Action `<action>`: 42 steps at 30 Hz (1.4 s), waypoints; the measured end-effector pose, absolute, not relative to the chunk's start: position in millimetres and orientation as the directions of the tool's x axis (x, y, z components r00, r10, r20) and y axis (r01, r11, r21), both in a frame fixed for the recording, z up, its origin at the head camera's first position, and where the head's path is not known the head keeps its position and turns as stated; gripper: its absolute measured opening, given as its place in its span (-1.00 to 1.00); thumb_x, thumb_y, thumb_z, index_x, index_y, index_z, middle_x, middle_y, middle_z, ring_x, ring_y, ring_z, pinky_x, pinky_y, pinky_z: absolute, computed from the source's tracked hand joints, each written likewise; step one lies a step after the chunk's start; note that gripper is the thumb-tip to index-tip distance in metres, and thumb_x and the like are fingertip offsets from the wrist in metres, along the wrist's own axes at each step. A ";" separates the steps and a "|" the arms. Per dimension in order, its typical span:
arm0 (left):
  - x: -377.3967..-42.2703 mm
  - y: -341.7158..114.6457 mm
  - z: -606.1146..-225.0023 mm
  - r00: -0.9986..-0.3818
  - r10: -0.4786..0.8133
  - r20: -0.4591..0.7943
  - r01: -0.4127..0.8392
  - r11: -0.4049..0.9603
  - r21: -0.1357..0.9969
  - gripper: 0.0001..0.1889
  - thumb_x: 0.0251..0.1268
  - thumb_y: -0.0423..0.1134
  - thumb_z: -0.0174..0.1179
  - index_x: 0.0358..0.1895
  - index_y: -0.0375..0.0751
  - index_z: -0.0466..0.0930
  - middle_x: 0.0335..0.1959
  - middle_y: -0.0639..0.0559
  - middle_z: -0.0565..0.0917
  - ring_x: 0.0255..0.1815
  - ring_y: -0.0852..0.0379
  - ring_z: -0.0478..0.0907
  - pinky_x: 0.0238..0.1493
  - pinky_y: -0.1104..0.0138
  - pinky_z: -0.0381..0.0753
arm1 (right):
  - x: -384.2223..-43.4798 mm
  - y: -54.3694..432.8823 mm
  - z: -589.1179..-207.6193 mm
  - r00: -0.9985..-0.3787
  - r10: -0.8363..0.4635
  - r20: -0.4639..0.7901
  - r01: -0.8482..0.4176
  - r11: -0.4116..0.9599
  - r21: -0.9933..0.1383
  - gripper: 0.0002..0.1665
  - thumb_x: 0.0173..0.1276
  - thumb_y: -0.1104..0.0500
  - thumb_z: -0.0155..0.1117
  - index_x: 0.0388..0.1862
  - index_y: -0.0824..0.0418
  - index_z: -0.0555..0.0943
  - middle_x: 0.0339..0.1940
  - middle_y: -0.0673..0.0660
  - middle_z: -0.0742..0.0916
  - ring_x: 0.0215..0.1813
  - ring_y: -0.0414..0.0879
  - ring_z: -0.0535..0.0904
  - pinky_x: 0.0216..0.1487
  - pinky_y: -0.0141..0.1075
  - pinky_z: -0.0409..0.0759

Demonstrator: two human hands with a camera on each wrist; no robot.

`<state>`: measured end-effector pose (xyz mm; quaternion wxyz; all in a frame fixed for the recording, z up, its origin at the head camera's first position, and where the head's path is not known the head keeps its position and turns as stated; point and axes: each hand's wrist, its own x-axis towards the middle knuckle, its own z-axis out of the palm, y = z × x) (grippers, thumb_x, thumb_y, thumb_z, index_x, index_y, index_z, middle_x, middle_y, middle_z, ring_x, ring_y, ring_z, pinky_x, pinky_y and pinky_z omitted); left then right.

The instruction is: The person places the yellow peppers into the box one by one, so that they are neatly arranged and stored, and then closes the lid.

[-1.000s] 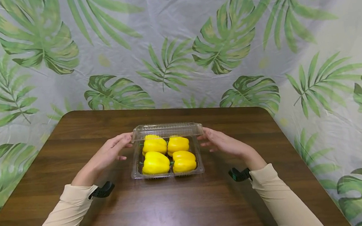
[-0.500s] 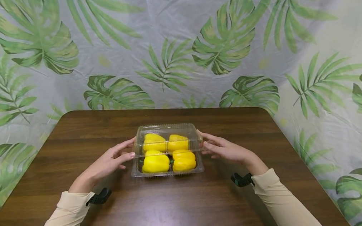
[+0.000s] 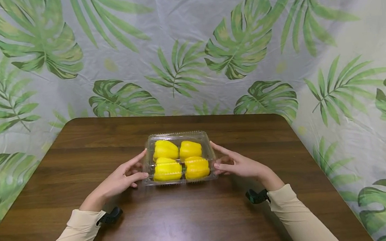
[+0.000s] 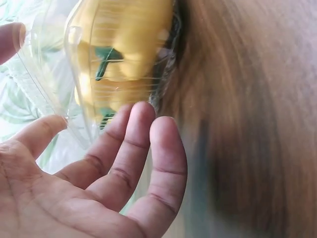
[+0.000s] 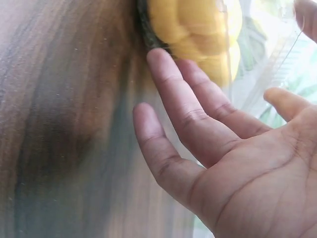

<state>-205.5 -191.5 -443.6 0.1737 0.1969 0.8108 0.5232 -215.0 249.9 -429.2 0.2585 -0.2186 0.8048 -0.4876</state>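
A clear plastic clamshell box (image 3: 180, 137) stands mid-table with several yellow bell peppers (image 3: 167, 169) inside. Its clear lid (image 4: 42, 74) is swung down over them in the head view; in both wrist views a gap shows between lid and base. At the left side, my left hand (image 3: 119, 179) touches the lid with index fingertip and thumb. My right hand (image 3: 239, 164) mirrors this on the right side, thumb near the front corner. In the wrist views the other fingers (image 4: 168, 148) of the left hand and those fingers (image 5: 173, 94) of the right are loosely extended beside the base.
The brown wooden table (image 3: 188, 224) runs out in front of the box and to both sides. Behind it hangs a curtain (image 3: 187, 52) printed with green leaves. A black band device (image 3: 110, 215) sits at the left wrist, another device (image 3: 257, 196) at the right.
The lid has swung from raised at the back down over the peppers toward the front. Both thumbs have come forward and down with it, while the base stays nearly in place.
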 end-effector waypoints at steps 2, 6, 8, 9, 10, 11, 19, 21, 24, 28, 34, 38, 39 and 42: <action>-205.6 -190.4 -446.5 -0.860 0.505 -0.069 0.141 0.364 0.921 -0.09 0.58 -0.13 0.28 0.80 0.07 -0.07 0.39 -0.45 0.51 0.10 0.02 0.67 -0.09 0.17 0.74 | -214.5 249.7 -430.7 -0.767 -0.609 -0.201 -0.107 0.429 -0.897 0.00 0.72 0.00 0.17 0.84 -0.26 -0.21 0.40 0.41 0.66 0.24 0.15 0.77 0.34 0.11 0.67; -205.8 -188.5 -452.4 -0.856 0.513 -0.060 0.137 0.339 0.931 -0.09 0.58 -0.19 0.29 0.80 0.07 -0.08 0.15 -0.34 0.64 -0.04 0.06 0.69 -0.16 0.22 0.72 | -213.2 248.9 -432.8 -0.761 -0.619 -0.194 -0.118 0.425 -0.897 0.01 0.73 0.03 0.17 0.84 -0.24 -0.24 0.29 0.39 0.71 0.21 0.21 0.79 0.30 0.09 0.69; -205.6 -187.8 -454.5 -0.856 0.513 -0.059 0.132 0.328 0.935 -0.08 0.57 -0.22 0.29 0.80 0.08 -0.09 0.05 -0.28 0.68 -0.10 0.07 0.69 -0.20 0.25 0.71 | -212.4 248.5 -434.1 -0.760 -0.623 -0.186 -0.123 0.419 -0.900 0.03 0.72 0.05 0.18 0.84 -0.22 -0.24 0.24 0.38 0.72 0.22 0.24 0.78 0.28 0.09 0.71; -205.3 -187.5 -455.1 -0.856 0.514 -0.057 0.133 0.324 0.937 -0.08 0.57 -0.23 0.29 0.80 0.07 -0.09 0.02 -0.25 0.69 -0.11 0.07 0.69 -0.21 0.26 0.70 | -212.1 248.2 -434.9 -0.760 -0.624 -0.182 -0.126 0.417 -0.900 0.03 0.71 0.06 0.19 0.84 -0.21 -0.24 0.22 0.38 0.73 0.21 0.26 0.78 0.27 0.08 0.71; -205.3 -187.4 -456.0 -0.855 0.515 -0.054 0.132 0.318 0.939 -0.08 0.57 -0.24 0.29 0.80 0.07 -0.09 -0.01 -0.23 0.71 -0.13 0.07 0.68 -0.22 0.26 0.70 | -211.8 248.0 -435.6 -0.761 -0.623 -0.179 -0.129 0.417 -0.900 0.04 0.71 0.07 0.19 0.84 -0.20 -0.24 0.19 0.38 0.74 0.20 0.26 0.78 0.25 0.07 0.72; -205.0 -187.0 -456.5 -0.854 0.517 -0.049 0.135 0.312 0.940 -0.07 0.57 -0.25 0.29 0.80 0.05 -0.09 -0.05 -0.21 0.72 -0.15 0.07 0.67 -0.24 0.27 0.69 | -211.5 247.6 -436.4 -0.762 -0.624 -0.175 -0.134 0.416 -0.899 0.04 0.71 0.07 0.20 0.84 -0.19 -0.24 0.17 0.37 0.75 0.20 0.26 0.78 0.24 0.06 0.73; -206.1 -185.7 -458.4 -0.847 0.530 -0.039 0.144 0.300 0.943 -0.09 0.59 -0.30 0.22 0.81 0.05 -0.13 -0.18 -0.30 0.79 -0.26 0.03 0.63 -0.32 0.31 0.65 | -209.8 246.3 -442.6 -0.758 -0.638 -0.135 -0.160 0.382 -0.910 0.08 0.71 0.16 0.18 0.84 -0.10 -0.30 0.12 0.41 0.79 0.14 0.29 0.78 0.16 0.05 0.76; -206.5 -185.7 -458.0 -0.846 0.530 -0.051 0.135 0.306 0.942 -0.10 0.61 -0.29 0.19 0.81 0.09 -0.14 -0.17 -0.34 0.79 -0.28 0.03 0.64 -0.33 0.32 0.64 | -208.9 245.9 -443.1 -0.756 -0.643 -0.123 -0.164 0.368 -0.915 0.08 0.71 0.19 0.16 0.84 -0.07 -0.32 0.11 0.45 0.78 0.13 0.28 0.78 0.17 0.06 0.76; -206.8 -184.9 -457.4 -0.845 0.531 -0.064 0.114 0.296 0.948 -0.10 0.61 -0.30 0.18 0.81 0.13 -0.15 -0.20 -0.35 0.80 -0.32 0.06 0.64 -0.35 0.32 0.63 | -207.8 244.6 -443.6 -0.755 -0.647 -0.110 -0.159 0.343 -0.926 0.07 0.71 0.24 0.13 0.84 -0.04 -0.34 0.07 0.49 0.77 0.09 0.16 0.80 0.18 0.06 0.75; -207.6 -182.8 -459.0 -0.842 0.534 -0.073 0.068 0.239 0.969 -0.06 0.57 -0.35 0.19 0.81 0.10 -0.17 -0.31 -0.30 0.79 -0.41 0.11 0.64 -0.38 0.35 0.63 | -207.2 241.7 -445.5 -0.761 -0.642 -0.097 -0.137 0.305 -0.942 0.05 0.72 0.27 0.09 0.84 -0.01 -0.34 -0.03 0.52 0.77 -0.01 -0.01 0.81 0.15 -0.03 0.76; -207.3 -179.1 -462.3 -0.842 0.534 -0.073 0.015 0.159 0.987 -0.05 0.52 -0.43 0.15 0.81 0.03 -0.19 -0.43 -0.16 0.78 -0.49 0.15 0.60 -0.43 0.38 0.61 | -204.5 237.1 -449.8 -0.785 -0.611 -0.102 -0.064 0.244 -0.968 0.04 0.71 0.29 0.07 0.84 -0.05 -0.32 -0.22 0.44 0.79 -0.21 -0.01 0.77 0.00 -0.10 0.79; -206.6 -177.3 -461.7 -0.842 0.533 -0.078 -0.005 0.137 0.991 -0.04 0.51 -0.44 0.12 0.81 0.05 -0.20 -0.47 -0.10 0.75 -0.52 0.16 0.57 -0.45 0.37 0.59 | -202.9 235.5 -451.4 -0.805 -0.580 -0.128 -0.025 0.248 -0.969 0.06 0.69 0.28 0.11 0.84 -0.12 -0.29 -0.31 0.25 0.81 -0.28 0.03 0.76 -0.04 -0.08 0.80; -206.4 -177.1 -461.7 -0.842 0.533 -0.080 -0.009 0.134 0.991 -0.04 0.50 -0.44 0.11 0.81 0.06 -0.20 -0.48 -0.09 0.74 -0.53 0.17 0.56 -0.45 0.37 0.58 | -202.8 235.3 -451.7 -0.808 -0.575 -0.133 -0.019 0.251 -0.968 0.06 0.69 0.28 0.12 0.84 -0.14 -0.28 -0.33 0.22 0.81 -0.30 0.05 0.76 -0.06 -0.08 0.80; -206.0 -176.3 -461.9 -0.844 0.529 -0.082 -0.020 0.122 0.992 -0.04 0.49 -0.46 0.11 0.81 0.07 -0.19 -0.50 -0.06 0.73 -0.54 0.18 0.54 -0.46 0.37 0.57 | -202.1 234.7 -452.5 -0.813 -0.565 -0.143 -0.004 0.251 -0.968 0.06 0.69 0.27 0.12 0.84 -0.19 -0.26 -0.37 0.17 0.81 -0.34 0.09 0.75 -0.10 -0.07 0.80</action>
